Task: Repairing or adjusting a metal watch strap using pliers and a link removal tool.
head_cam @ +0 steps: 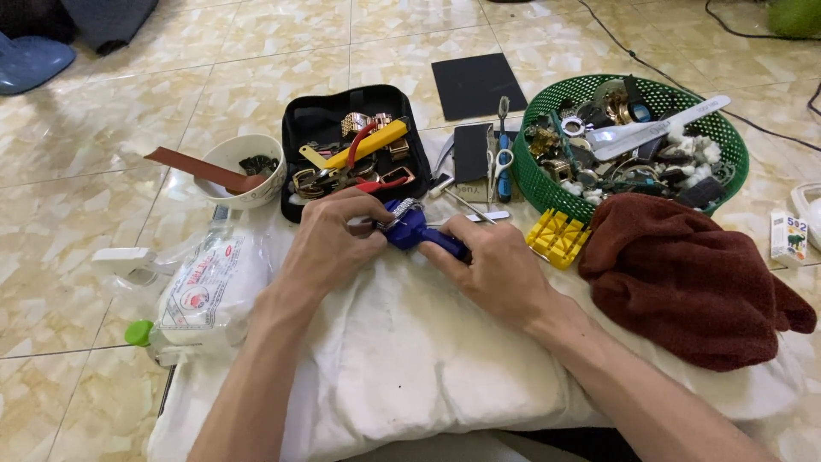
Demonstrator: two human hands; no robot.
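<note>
2 hands pinch 1 blue tool [421, 231] over the white cushion [402, 359] — left hand [329, 244] steadying, right hand [496, 267] gripping its handle; green basket [534, 184] at 2 o'clock.

Blue tool [423, 233] in my grip: glossy plastic. White cloth [410, 359] under it soft, matt. Basket [534, 184] green plastic mesh. Towel [684, 278] rough brown terry. Floor [77, 145] glossy tile.
</note>
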